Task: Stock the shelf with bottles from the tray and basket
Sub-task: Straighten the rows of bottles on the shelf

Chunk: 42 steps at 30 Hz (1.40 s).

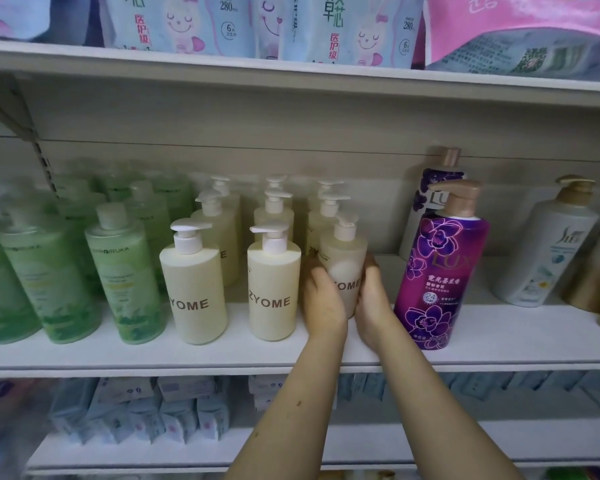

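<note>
A cream ZYOME pump bottle (343, 258) stands on the white middle shelf (499, 334), third in the front row. My left hand (321, 299) presses its left side and my right hand (371, 299) cups its right side, so both hands grip it. Two more cream ZYOME bottles (194, 292) (273, 289) stand to the left at the shelf front, with several more behind them. The tray and basket are out of view.
Green bottles (122, 282) fill the shelf's left part. A purple LUX pump bottle (440, 271) stands just right of my right hand, another behind it, then a white pump bottle (548, 251). Packets sit on the shelves above and below.
</note>
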### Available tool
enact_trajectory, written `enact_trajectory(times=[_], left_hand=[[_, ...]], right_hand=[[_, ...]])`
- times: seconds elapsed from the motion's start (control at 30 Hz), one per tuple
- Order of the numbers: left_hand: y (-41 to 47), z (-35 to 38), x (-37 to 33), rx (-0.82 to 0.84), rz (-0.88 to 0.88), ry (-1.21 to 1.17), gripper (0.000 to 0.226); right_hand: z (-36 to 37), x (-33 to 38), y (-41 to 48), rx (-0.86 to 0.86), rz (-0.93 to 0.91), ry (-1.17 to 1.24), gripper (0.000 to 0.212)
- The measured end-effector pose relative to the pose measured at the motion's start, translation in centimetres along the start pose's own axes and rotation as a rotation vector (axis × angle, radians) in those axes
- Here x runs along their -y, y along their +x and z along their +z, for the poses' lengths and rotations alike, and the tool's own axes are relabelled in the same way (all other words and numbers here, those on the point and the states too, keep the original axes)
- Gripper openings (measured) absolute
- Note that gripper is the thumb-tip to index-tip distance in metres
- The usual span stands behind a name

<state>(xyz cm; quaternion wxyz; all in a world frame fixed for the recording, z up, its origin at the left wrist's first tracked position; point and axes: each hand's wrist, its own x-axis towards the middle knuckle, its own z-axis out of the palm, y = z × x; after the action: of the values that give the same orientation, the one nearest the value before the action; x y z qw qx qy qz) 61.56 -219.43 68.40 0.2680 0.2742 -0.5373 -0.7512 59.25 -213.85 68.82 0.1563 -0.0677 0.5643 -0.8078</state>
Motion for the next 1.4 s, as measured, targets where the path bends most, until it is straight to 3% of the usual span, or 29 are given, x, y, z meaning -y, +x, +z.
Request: enact_trajectory(times=[0.37,0.6,0.8,0.93,1.03,1.4], left_hand=[[-0.5,0.1,-0.4,-0.002,-0.008,-0.041,0.03],[-1.3,-0.4,-0.4,0.029,-0.003,-0.095,0.03],[-2.7,-1.4,-0.7,-0.097,0.198,0.017,0.027],[-4.3,-2.6,-1.1,0.086,0.135,0.168,0.028],[-4.9,-2.8,-1.1,0.088,0.157,0.156,0.029],[-6.8,-5.1,-0.4,0.237,0.189,0.176,0.036]], right_hand=[[-0.6,-0.1,0.7,0.029,0.036,-0.058,0.05],[0.1,-0.1,-0.1,-0.054,0.01,-0.12,0.05],[-0.3,0.5,-1.9,-0.116,-0.036,-0.11,0.032],[-0.3,0.7,-3.2,-0.104,-0.005,-0.2,0.036],[0.0,0.6,-4.3,-0.108,0.02,-0.254,0.048],[-1.1,0.4,-7.8,-0.014,-0.043,-0.324,0.049]])
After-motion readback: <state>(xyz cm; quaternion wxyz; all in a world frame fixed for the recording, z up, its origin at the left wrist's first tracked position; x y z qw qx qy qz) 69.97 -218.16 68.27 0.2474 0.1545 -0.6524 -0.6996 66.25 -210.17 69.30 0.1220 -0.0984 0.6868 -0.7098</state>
